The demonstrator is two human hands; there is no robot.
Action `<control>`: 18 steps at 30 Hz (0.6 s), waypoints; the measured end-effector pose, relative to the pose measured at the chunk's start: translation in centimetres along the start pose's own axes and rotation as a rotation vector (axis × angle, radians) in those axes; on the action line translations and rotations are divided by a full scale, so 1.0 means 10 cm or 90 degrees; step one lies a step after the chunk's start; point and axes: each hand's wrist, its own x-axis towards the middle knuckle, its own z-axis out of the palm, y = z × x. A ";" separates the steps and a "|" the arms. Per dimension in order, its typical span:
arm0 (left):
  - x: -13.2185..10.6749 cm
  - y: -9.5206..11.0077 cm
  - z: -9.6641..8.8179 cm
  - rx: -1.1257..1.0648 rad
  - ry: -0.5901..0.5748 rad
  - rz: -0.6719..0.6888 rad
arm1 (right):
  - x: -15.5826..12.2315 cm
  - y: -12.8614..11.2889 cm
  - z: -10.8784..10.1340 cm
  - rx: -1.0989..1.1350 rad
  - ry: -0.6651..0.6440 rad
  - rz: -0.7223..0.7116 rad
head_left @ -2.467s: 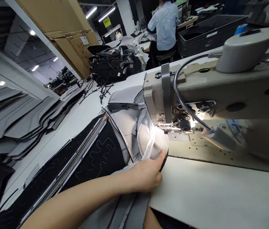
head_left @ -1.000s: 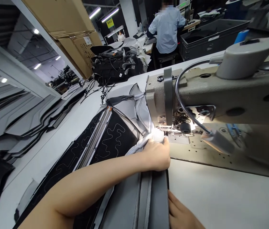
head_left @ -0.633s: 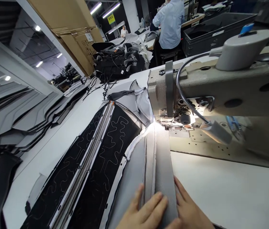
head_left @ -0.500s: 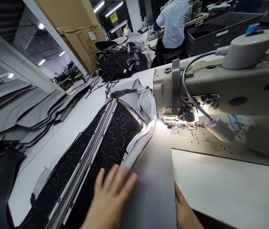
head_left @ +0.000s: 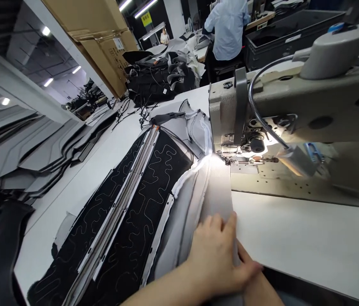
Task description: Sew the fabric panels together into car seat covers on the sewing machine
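A grey fabric panel (head_left: 219,193) lies under the lit needle area of the sewing machine (head_left: 294,102) and runs toward me. It is joined to a black quilted cover (head_left: 144,204) with wavy light stitching, spread out on the left. My left hand (head_left: 213,250) is over the panel's right edge, its fingers curled and closed on the cloth. Close behind it, my right hand (head_left: 250,265) holds the same edge from the right and below. Most of its fingers are hidden by the left hand and the cloth. White-edged seam folds (head_left: 192,170) bunch beside the needle.
A lamp (head_left: 297,160) on a flexible neck lights the needle. Stacked grey pieces (head_left: 39,144) lie along the left, and a dark heap of covers (head_left: 163,76) stands behind. Farther back are a cardboard box (head_left: 103,38), a seated person in a light-blue shirt (head_left: 227,29) and a dark bin (head_left: 290,38).
My left hand has moved right from lying spread on the cloth to closing on the panel's right edge, beside my right hand. The seam folds near me have opened out more.
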 end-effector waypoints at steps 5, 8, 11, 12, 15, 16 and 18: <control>0.06 -0.20 -0.13 -0.026 -0.066 -0.023 | 0.11 -0.09 -0.11 0.001 0.029 -0.021; 0.13 -0.26 -0.21 -0.035 -0.087 -0.012 | 0.18 -0.12 -0.21 0.006 0.040 -0.025; 0.24 -0.22 -0.23 0.010 -0.092 -0.029 | 0.21 -0.15 -0.23 0.003 0.057 -0.026; 0.27 -0.21 -0.22 0.032 -0.097 -0.033 | 0.21 -0.16 -0.21 0.004 0.078 -0.028; 0.35 -0.16 -0.22 0.076 -0.113 -0.033 | 0.19 -0.20 -0.11 0.021 0.143 -0.040; 0.37 -0.15 -0.22 0.084 -0.118 -0.030 | 0.17 -0.21 -0.08 0.026 0.152 -0.042; 0.42 -0.14 -0.23 0.097 -0.129 -0.028 | 0.11 -0.19 -0.03 0.024 0.149 -0.033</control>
